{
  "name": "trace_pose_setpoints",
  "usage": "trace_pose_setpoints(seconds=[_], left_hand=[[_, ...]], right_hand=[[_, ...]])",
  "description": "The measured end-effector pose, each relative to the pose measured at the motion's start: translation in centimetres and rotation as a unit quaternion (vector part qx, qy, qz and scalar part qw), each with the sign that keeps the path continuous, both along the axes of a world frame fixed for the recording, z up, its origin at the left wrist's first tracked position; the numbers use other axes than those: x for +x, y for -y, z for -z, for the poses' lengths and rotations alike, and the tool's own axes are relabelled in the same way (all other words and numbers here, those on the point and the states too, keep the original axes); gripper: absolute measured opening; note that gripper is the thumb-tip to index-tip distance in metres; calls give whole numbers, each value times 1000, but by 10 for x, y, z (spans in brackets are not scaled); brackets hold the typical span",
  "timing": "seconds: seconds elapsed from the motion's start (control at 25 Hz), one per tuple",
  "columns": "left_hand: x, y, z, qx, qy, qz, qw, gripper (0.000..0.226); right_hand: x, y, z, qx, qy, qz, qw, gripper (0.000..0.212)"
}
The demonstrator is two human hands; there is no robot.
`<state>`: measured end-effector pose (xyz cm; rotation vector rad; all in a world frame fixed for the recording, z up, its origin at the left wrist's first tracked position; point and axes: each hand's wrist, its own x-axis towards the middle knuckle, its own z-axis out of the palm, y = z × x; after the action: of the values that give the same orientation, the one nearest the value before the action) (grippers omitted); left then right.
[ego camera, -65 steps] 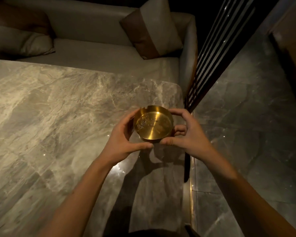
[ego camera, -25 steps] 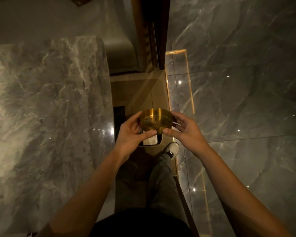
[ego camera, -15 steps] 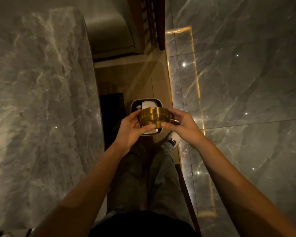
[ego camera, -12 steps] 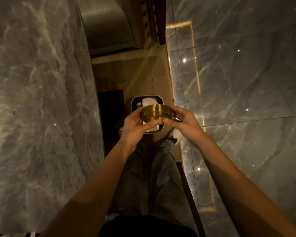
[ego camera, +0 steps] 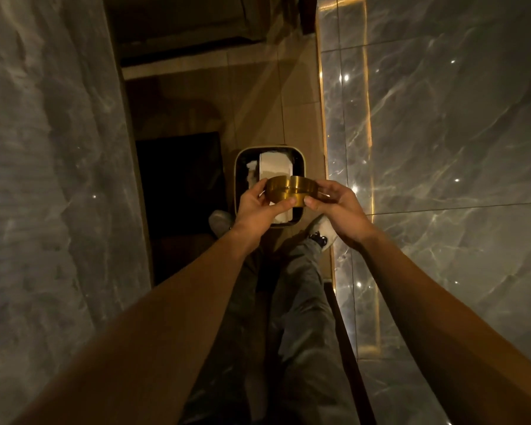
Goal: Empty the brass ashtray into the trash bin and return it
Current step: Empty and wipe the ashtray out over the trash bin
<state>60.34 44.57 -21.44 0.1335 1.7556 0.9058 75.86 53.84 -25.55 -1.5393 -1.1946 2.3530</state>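
The round brass ashtray (ego camera: 289, 191) hangs in the air over the trash bin (ego camera: 239, 167), tipped so that its side wall faces me and its inside is hidden. My left hand (ego camera: 256, 207) grips its left side and my right hand (ego camera: 337, 207) grips its right side, thumbs under the near wall. The bin is a small rounded-rectangle container with a pale rim, standing on the floor just beyond my feet. White paper lies inside it.
A grey marble tabletop (ego camera: 49, 179) runs down the left. Polished marble floor (ego camera: 442, 148) with a lit gold strip (ego camera: 367, 118) fills the right. My legs and shoes (ego camera: 322, 233) stand right below the bin. A dark panel (ego camera: 178, 179) sits left of the bin.
Both hands carried the ashtray from above the table to above the bin. In the last half second it tilted further away from me, so its inside no longer shows.
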Motion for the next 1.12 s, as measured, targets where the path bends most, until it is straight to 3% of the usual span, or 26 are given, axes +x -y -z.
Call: trace_pose_setpoints(seconds=[0.16, 0.24, 0.44, 0.64, 0.84, 1.12], left_hand=[[-6, 6, 50, -47, 10, -11, 999, 36], [-8, 9, 73, -70, 4, -28, 997, 40], [-11, 8, 115, -113, -2, -82, 990, 58], [-17, 3, 154, -128, -14, -74, 989, 43], [-23, -3, 171, -142, -20, -100, 985, 40], [-30, 13, 196, -159, -25, -106, 981, 40]], right_hand=[[-7, 5, 43, 2, 20, -7, 1000, 42], [-12, 8, 63, -3, 14, -18, 1000, 34], [-21, 17, 110, 6, 48, -28, 998, 39], [-36, 23, 144, 4, 102, 29, 994, 46], [-49, 29, 162, -7, 108, 64, 992, 42], [-57, 43, 180, 27, 109, 15, 994, 24]])
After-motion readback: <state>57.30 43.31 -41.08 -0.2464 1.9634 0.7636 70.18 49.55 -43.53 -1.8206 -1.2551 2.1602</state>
